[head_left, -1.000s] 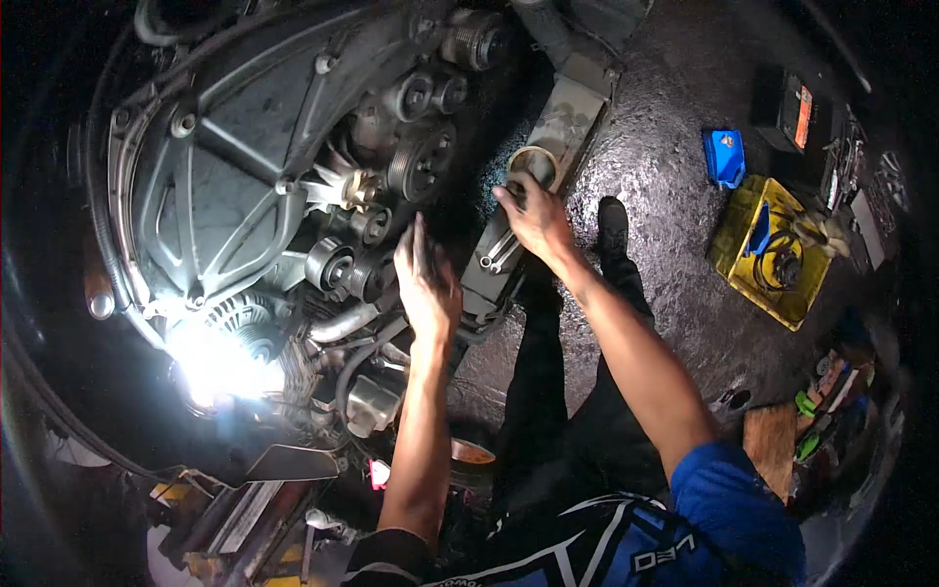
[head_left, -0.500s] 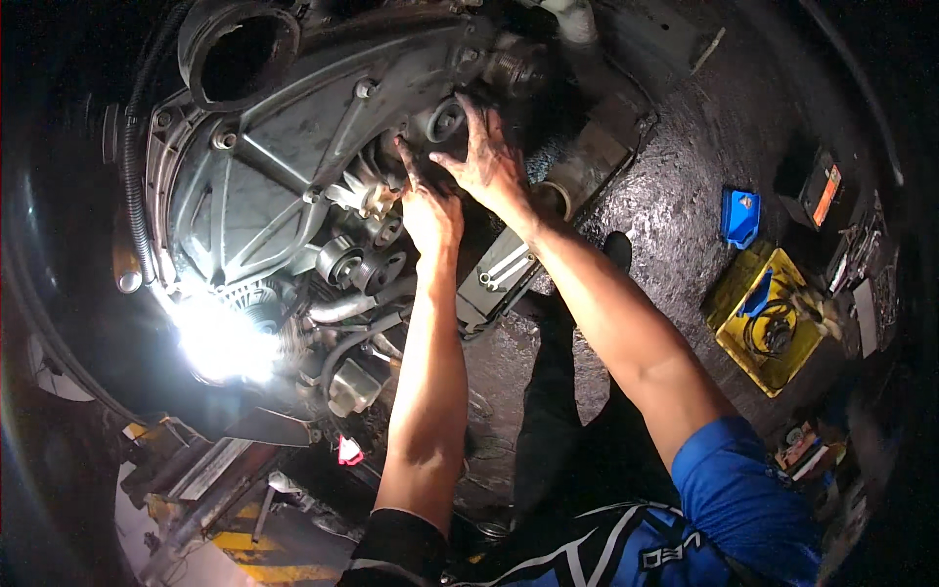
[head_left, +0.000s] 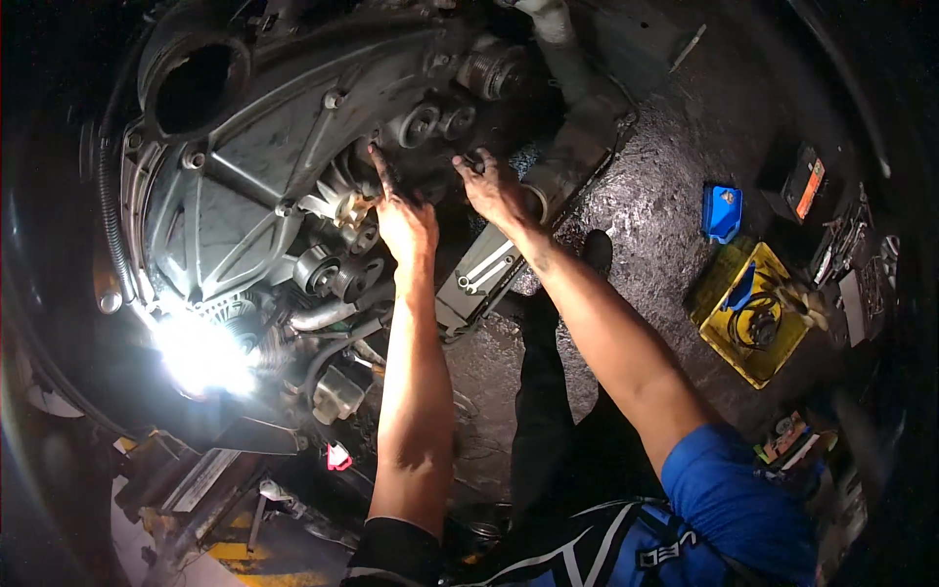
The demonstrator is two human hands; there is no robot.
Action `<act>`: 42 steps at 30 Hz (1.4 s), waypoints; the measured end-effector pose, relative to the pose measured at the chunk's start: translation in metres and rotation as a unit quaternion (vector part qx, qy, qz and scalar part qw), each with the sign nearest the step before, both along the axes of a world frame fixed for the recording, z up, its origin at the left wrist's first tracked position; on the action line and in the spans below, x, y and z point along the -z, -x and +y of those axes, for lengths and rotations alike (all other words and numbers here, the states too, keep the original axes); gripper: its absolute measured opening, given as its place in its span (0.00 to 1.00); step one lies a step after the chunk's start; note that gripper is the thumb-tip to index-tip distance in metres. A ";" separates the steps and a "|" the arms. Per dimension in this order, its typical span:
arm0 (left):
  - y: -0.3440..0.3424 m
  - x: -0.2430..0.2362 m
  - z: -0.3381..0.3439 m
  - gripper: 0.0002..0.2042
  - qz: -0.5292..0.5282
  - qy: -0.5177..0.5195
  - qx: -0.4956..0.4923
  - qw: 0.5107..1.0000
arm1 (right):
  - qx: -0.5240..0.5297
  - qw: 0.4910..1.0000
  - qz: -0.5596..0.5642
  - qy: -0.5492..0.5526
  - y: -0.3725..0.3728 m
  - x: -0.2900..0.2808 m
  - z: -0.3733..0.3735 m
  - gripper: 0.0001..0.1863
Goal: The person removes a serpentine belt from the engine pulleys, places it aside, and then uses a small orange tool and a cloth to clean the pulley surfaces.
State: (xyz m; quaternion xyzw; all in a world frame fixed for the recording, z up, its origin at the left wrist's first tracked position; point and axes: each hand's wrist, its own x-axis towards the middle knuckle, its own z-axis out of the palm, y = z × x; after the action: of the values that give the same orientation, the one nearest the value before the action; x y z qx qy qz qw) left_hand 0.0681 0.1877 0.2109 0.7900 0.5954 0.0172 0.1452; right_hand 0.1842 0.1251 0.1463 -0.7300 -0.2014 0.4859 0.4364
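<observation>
My left hand [head_left: 401, 210] is at the engine's front, index finger stretched up beside the pulleys [head_left: 419, 127] and cast timing cover [head_left: 254, 186]; its other fingertips are partly hidden. My right hand [head_left: 484, 186] is just right of it, below the upper pulleys, fingers bent around something dark that I cannot make out. A metal fan-like part [head_left: 342, 205] lies left of my left hand. Under my right forearm, a pale ring [head_left: 536, 203] and two spanners [head_left: 484, 272] rest on a long metal ledge [head_left: 455, 303].
A bright work lamp [head_left: 201, 357] glares at lower left. On the wet floor [head_left: 655, 166] at right are a blue case [head_left: 721, 213], a black box [head_left: 787, 186], a yellow tray [head_left: 704, 318] with a coiled part, and loose tools [head_left: 841, 245]. My legs stand below the engine.
Both hands have moved up from the ledge and lower pulleys toward the upper pulleys. Since the middle frame my right hand has dropped slightly and bent its fingers. The view has shifted.
</observation>
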 end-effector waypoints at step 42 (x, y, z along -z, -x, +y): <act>-0.069 0.059 -0.019 0.46 0.208 0.098 0.196 0.953 | -0.031 0.988 -0.135 -0.075 -0.051 0.059 0.043 0.41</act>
State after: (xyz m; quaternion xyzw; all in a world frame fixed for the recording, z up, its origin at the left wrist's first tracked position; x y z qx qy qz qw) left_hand 0.1375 0.1686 0.1517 0.8590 0.4448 -0.2350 0.0951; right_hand 0.2351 0.1684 0.0868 -0.7474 -0.3169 0.3798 0.4436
